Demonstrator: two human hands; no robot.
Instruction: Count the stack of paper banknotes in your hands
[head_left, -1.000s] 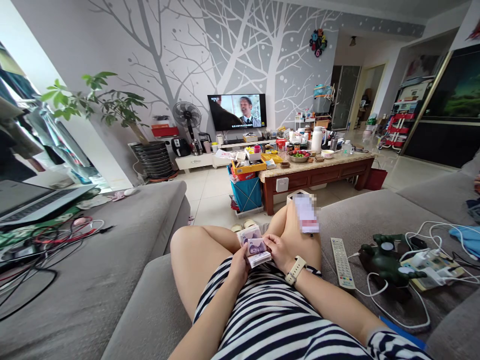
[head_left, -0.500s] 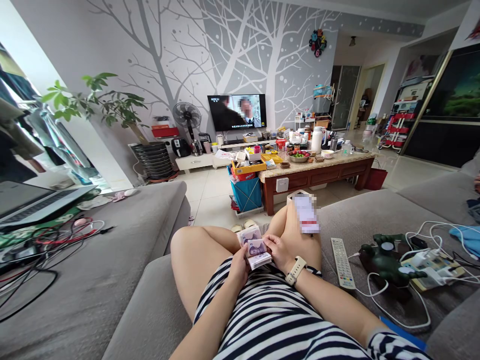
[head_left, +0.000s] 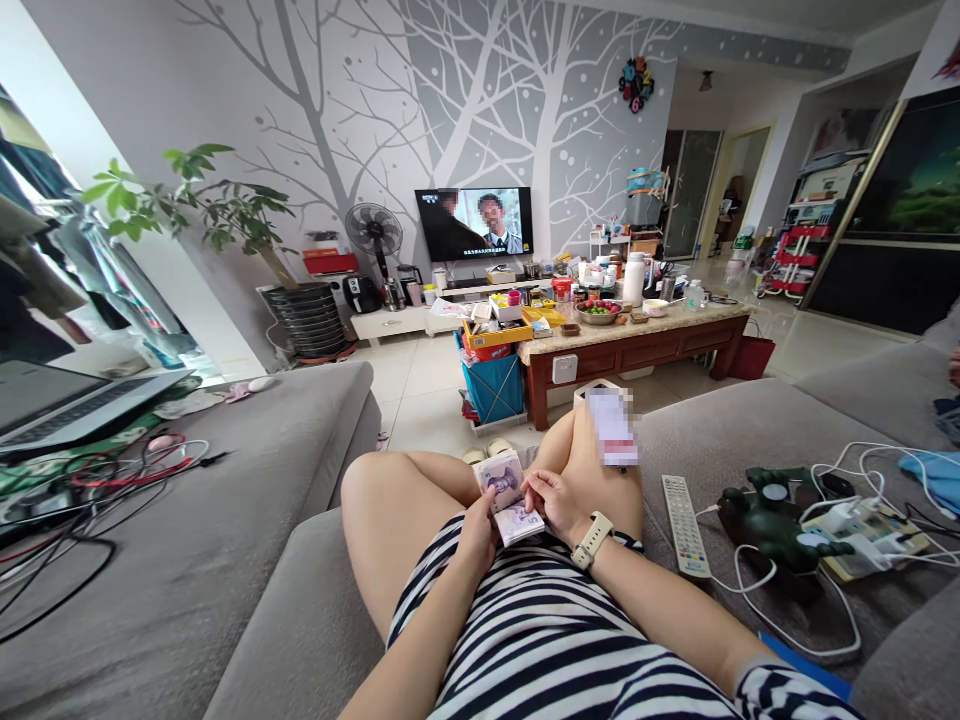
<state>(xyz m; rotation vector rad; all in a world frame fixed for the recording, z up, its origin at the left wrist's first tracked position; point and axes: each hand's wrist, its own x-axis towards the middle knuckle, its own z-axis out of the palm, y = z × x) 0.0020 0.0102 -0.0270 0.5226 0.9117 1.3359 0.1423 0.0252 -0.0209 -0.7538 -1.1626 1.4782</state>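
Note:
My left hand (head_left: 477,528) is closed around a folded stack of purple banknotes (head_left: 504,478) over my lap, its thumb pressed on the notes. The upper part of the stack stands up with a portrait showing; the lower part lies toward me with a "5" visible. At the right edge of the notes is my right hand (head_left: 553,502), fingers curled and tips pinched together. Whether a note is between those fingertips is too small to tell. A pale watch (head_left: 592,541) sits on the right wrist.
A phone (head_left: 613,428), its screen blurred, rests on my right leg. To the right on the sofa lie a remote control (head_left: 685,527), a dark green figure (head_left: 776,525) and a power strip (head_left: 862,540) with white cables. Ahead stands a cluttered coffee table (head_left: 637,345).
The note that was raised between both hands has come down onto the lower part of the stack. My right fingertips have curled in at the edge; the left hand stays in place.

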